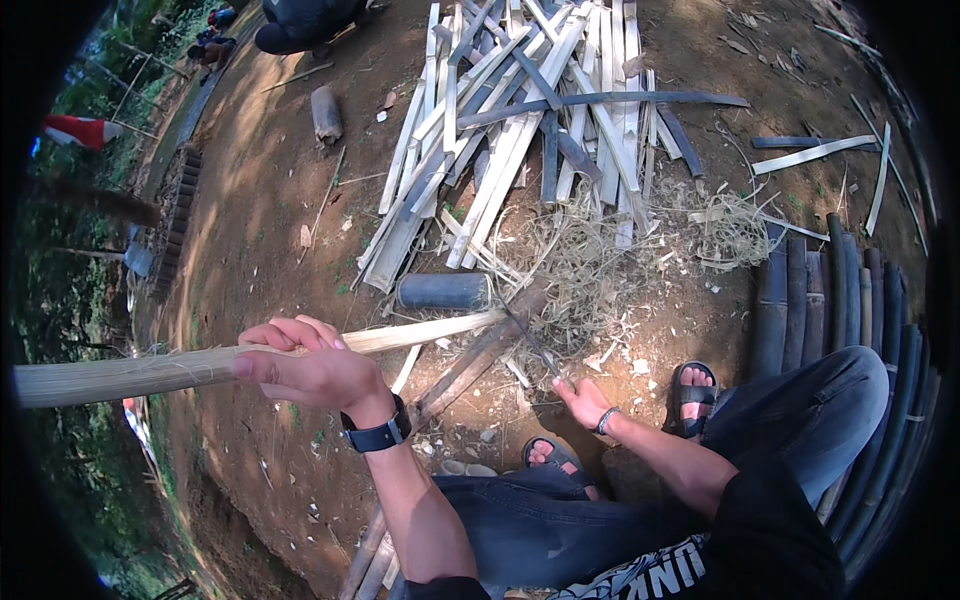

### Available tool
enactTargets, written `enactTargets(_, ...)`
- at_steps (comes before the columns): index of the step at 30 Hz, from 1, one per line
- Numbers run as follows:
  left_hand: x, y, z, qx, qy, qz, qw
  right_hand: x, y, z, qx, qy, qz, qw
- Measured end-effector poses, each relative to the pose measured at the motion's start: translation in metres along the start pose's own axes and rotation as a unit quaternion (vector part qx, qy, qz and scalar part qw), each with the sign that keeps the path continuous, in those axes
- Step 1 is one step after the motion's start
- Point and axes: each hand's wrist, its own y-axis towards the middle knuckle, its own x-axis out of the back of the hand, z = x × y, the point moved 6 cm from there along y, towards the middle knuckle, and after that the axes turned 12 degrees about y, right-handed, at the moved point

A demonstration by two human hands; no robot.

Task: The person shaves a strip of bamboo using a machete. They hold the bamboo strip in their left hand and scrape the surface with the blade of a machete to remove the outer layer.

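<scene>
My left hand (322, 375), with a dark wristband, is closed around a long pale bamboo strip (425, 331). The strip runs from the left rim to the middle, and some fibres curl up along its left part. In my right hand (587, 404) is the handle of a knife, mostly hidden by the fingers. The thin dark knife blade (530, 343) slants up and left to the strip's far end; whether it touches, I cannot tell. Beneath them lies a brown log (462, 374). Just beyond the strip rests a short dark bamboo section (445, 291).
A large pile of split bamboo strips (520, 130) covers the ground ahead. Curly shavings (585, 265) lie between it and my feet. Dark bamboo poles (790, 300) line the right side. Another short bamboo piece (325, 113) lies far left, near a crouching person (300, 25).
</scene>
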Motion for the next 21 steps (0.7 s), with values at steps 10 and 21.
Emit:
enactTargets(10, 0.015, -0.004, 0.005, -0.002, 0.012, 0.007, 1.0, 0.01, -0.021, 0.019, 0.029, 0.03, 0.015, 0.999)
enactTargets(21, 0.009, -0.002, 0.003, 0.005, -0.016, 0.013, 1.0, 0.005, -0.023, 0.013, 0.097, 0.122, 0.048, 0.987)
